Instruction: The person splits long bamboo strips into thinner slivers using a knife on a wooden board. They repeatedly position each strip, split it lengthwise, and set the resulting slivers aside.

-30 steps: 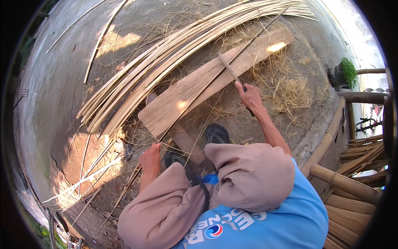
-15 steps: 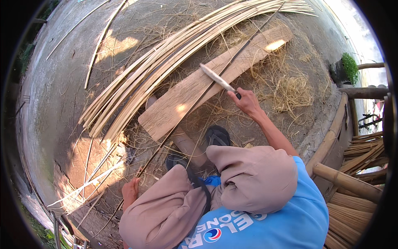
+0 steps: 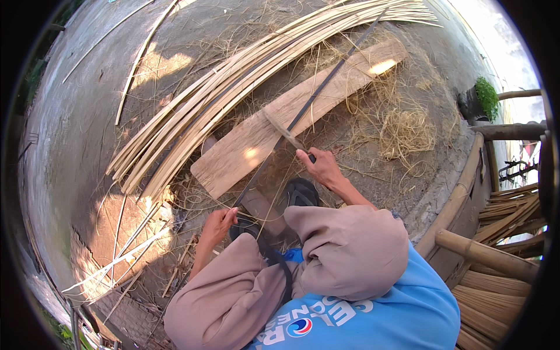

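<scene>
A long, dark, thin strip [image 3: 318, 92], which looks like split bamboo, runs slantwise over a worn wooden board [image 3: 228, 162]. My left hand [image 3: 217, 224] is closed around the strip's near part, just beyond my left knee. In my right hand [image 3: 324, 169] is the dark handle of a knife [image 3: 279, 127]. Its blade lies across the strip above the middle of the board, pointing up and left. Whether the edge touches the strip I cannot tell.
A bundle of pale bamboo strips [image 3: 233, 76] lies along the board's far left side. Curly shavings [image 3: 402, 134] are heaped to the right. Bamboo poles [image 3: 484, 254] and stacked strips stand at the right edge. My sandalled feet [image 3: 301, 192] are close to the board.
My left hand has moved up and right along with the strip's near part. The knife has come down and left along the strip, toward me.
</scene>
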A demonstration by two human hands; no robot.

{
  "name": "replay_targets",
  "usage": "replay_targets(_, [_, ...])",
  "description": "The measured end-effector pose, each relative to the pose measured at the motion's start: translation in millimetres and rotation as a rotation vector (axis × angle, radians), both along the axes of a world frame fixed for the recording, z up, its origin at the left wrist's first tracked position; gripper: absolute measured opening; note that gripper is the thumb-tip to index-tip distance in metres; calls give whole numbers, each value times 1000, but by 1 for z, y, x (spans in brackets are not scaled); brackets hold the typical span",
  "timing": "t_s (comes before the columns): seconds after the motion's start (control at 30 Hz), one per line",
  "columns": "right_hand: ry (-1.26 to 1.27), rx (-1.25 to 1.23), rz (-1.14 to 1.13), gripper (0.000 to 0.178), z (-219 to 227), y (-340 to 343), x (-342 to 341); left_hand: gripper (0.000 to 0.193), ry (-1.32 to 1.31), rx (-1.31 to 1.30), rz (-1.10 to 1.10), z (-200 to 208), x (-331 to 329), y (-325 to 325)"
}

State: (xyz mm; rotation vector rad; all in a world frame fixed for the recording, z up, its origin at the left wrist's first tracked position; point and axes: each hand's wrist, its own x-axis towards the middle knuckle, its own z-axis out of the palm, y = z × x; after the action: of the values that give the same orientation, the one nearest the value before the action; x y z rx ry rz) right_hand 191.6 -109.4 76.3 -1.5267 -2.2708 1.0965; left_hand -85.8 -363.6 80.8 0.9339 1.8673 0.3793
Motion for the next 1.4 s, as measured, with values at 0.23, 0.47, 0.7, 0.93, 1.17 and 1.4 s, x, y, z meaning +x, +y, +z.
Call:
replay_targets(0.23, [-103,15,-31,64,0,39,46,44,494,210,10,-24,32,-26])
replay_targets(0.47, [-169,9,157,70,-4,44,33,44,498,102,-26,-6,23,-61])
replay_targets(0.7, [-333,294,-313,78,-1,247,117,37,371,153,-15,-6,24,-63])
replay_targets(0.93, [6,41,-119,66,-23,61,29,39,590,502,-53,-33,53,23])
replay_targets(1.17, [-88,95,344,56,-22,-63,30,35,416,465,-14,-31,35,36])
replay_targets(1.4, [-22,28,-182,61,-14,79,47,35,398,371,-45,-18,42,30])
